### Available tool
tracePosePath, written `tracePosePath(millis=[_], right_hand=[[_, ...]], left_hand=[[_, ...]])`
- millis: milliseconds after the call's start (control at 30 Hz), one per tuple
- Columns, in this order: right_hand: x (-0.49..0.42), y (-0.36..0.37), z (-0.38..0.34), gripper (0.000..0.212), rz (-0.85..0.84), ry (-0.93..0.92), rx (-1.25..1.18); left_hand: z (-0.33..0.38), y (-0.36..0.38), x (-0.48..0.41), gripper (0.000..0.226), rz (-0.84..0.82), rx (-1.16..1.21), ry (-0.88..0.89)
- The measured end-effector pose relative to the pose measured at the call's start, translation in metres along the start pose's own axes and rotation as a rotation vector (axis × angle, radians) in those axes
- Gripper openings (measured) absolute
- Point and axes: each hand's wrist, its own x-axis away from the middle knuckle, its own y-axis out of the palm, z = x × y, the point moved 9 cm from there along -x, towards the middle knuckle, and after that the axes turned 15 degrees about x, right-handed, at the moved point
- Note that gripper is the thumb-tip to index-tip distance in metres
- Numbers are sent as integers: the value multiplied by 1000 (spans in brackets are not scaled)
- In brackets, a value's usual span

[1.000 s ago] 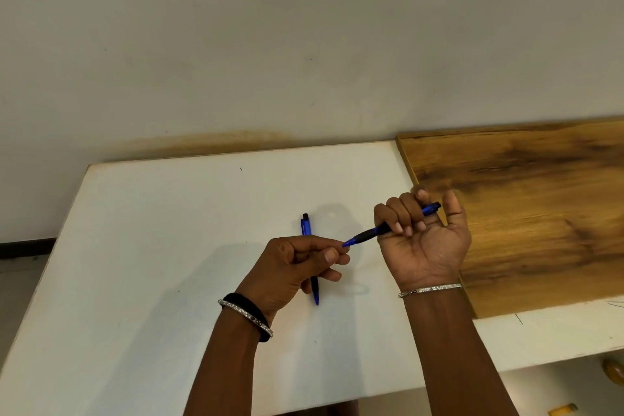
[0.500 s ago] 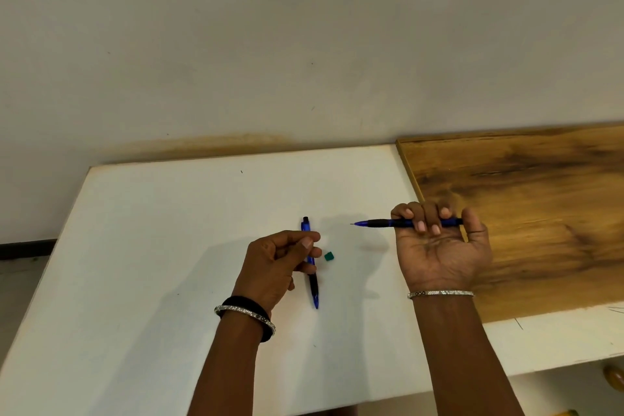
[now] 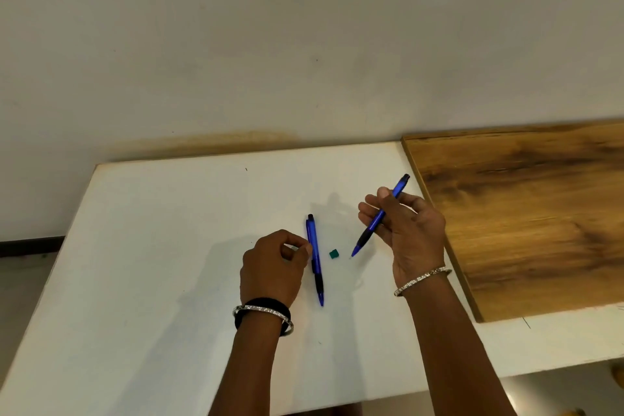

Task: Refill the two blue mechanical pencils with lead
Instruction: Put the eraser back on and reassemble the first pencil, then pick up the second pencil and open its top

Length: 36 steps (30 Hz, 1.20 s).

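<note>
The right hand (image 3: 412, 233) grips one blue pencil (image 3: 380, 218) with its fingers clamped round the barrel, tilted, the tip low over the white worktop (image 3: 169, 246) just beside a small green piece (image 3: 334, 254). The second blue pencil (image 3: 315, 258) lies flat on the worktop, tip toward the person. The left hand (image 3: 273, 267) sits at its upper barrel, fingers curled with the tips together against it — whether they pinch anything cannot be told.
</note>
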Motion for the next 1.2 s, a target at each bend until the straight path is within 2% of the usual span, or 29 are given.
tracePosePath(millis=[100, 233, 300, 367, 600, 800, 1033, 1133, 1200], right_hand=[[2, 1, 0, 27, 11, -46, 361], [7, 17, 14, 43, -67, -104, 898], [9, 25, 16, 48, -65, -213, 1221], [10, 28, 15, 49, -17, -288, 1367], [9, 35, 24, 36, -24, -285, 1445], [6, 35, 28, 53, -58, -202, 1423], [6, 31, 25, 50, -36, -170, 1377], [10, 29, 12, 41, 53, -235, 1329], [14, 25, -4, 31, 147, -295, 1137]], left_hand=[[0, 2, 3, 10, 13, -82, -15], [4, 8, 8, 24, 37, -263, -8], [3, 12, 10, 29, 35, -334, -19], [1, 15, 11, 33, 32, -367, -37], [-2, 20, 13, 34, 51, -431, -89], [2, 21, 14, 33, 49, -414, -81], [19, 13, 14, 25, 96, -156, 29], [25, 10, 14, 22, 101, -93, 78], [24, 10, 13, 21, 86, -67, 92]])
